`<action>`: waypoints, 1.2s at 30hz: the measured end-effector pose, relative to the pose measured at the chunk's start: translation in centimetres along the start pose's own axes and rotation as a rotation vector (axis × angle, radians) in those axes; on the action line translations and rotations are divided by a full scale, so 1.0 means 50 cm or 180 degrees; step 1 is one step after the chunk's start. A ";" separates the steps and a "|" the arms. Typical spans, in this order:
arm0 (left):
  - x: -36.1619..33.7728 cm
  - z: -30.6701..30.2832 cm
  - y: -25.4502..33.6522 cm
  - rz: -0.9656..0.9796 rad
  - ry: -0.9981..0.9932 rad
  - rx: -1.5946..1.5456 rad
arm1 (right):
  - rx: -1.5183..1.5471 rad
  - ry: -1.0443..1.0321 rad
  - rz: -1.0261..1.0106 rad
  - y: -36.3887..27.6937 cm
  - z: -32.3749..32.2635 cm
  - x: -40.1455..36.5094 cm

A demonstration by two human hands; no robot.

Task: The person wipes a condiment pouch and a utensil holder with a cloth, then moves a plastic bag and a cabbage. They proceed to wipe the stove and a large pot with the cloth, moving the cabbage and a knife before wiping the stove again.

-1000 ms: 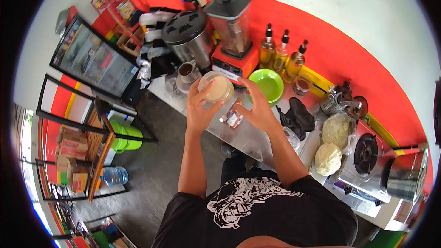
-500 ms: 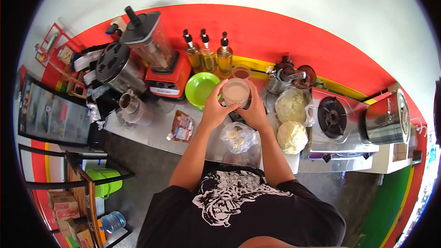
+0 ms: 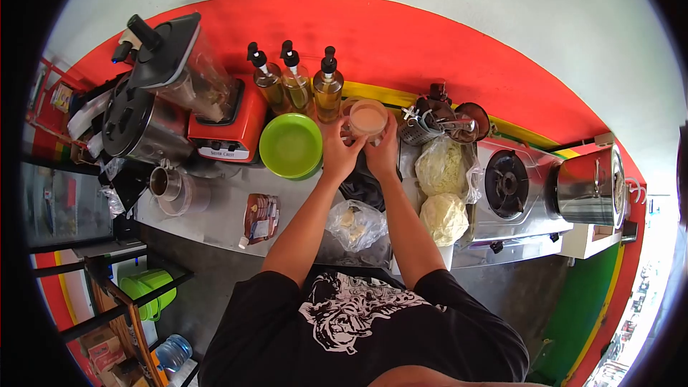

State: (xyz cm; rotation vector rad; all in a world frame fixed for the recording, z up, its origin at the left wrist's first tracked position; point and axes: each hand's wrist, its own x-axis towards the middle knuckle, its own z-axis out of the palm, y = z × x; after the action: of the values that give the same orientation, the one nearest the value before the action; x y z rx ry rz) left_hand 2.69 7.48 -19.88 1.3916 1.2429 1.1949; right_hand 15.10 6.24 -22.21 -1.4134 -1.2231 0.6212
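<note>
- Head view: a round clear tub (image 3: 368,117) with pale brownish contents is held between the two hands, near the back edge of the counter (image 3: 215,226).
- The tub's near left side is gripped by the left hand (image 3: 340,149), with the fingers curved around it.
- The near right side is gripped by the right hand (image 3: 384,149); the thumbs are brought close together at the front.
- Whether the tub's base is borne by the surface below cannot be told.
- To the left of the tub, three pump bottles (image 3: 328,94) are lined up along the red wall (image 3: 401,43), and a green bowl (image 3: 290,147) is set in front of them.
- Farther left, a red-based blender (image 3: 228,127) is noted.
- A brown pouch (image 3: 261,216) and a knotted plastic bag (image 3: 356,225) are laid toward the front edge.
- A dark, crumpled item (image 3: 364,185) is partly hidden by the forearms.
- On the right, a pale cabbage (image 3: 443,218) and a bag of shredded greens (image 3: 441,165) are placed beside the stove (image 3: 473,204).
</note>
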 end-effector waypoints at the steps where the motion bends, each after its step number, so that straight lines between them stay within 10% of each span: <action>1: 0.005 0.008 -0.014 0.0092 0.0142 -0.0074 | 0.0096 -0.0020 0.0079 -0.004 0.006 0.009; 27: 0.073 0.026 -0.077 -0.0454 -0.0159 -0.0520 | -0.0851 -0.0236 0.0126 0.036 0.056 0.112; 36: -0.052 -0.137 0.088 -0.0336 -0.0251 -0.0126 | -0.1272 -0.1040 0.0299 -0.093 -0.004 -0.017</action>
State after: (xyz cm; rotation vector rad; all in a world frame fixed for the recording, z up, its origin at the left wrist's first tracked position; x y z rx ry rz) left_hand -3.59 4.58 -14.84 1.3153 1.2159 1.0766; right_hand 13.47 4.72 -18.06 -1.7562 -1.6113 0.7194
